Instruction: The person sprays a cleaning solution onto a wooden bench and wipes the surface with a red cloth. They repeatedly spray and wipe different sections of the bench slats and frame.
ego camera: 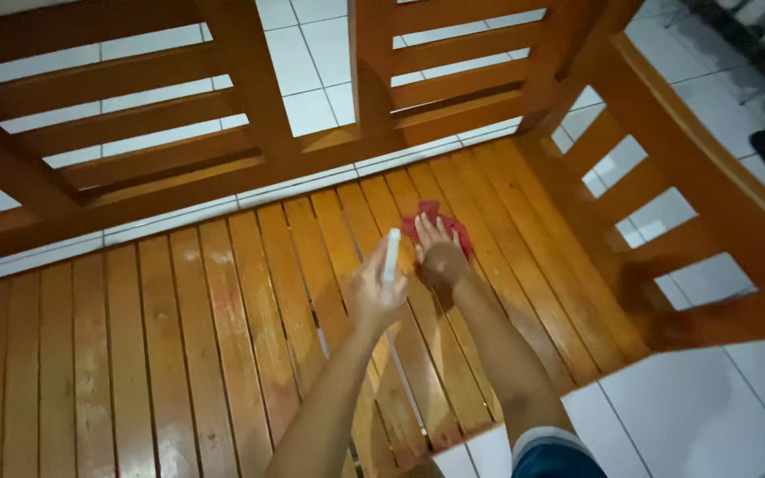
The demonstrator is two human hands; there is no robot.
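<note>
Nearest the camera: blue shorts (pixel 560 462) with a pale band at the hem, at the bottom edge right of centre, above white floor tiles (pixel 710 407).
Left hand (pixel 376 296): fingers curled around a slim white bottle (pixel 390 257), which it holds nearly upright above the seat; the bottle's upper end points toward the bench back.
Right hand (pixel 440 257): laid palm down with fingers spread, pressed flat on a red cloth (pixel 427 219).
Red cloth: crumpled under the right hand, lying on the seat slats toward the right part of the seat, short of the backrest; only its edges show around the fingers.
White bottle: just beside the right hand, on its left, close to the cloth; whether it touches the hand cannot be told.
Wooden bench (pixel 179 345): orange-brown, glossy, with a seat of long parallel slats running away from the camera; pale scuffed patches show on several slats to the left.
Backrest (pixel 135 115): horizontal rails between thick uprights, with the white tiles visible through the gaps.
Armrest (pixel 692 177): on the right side, a broad rail with short slats under it.
Arms: both bare forearms reach forward from the bottom of the view, close together over the seat.
</note>
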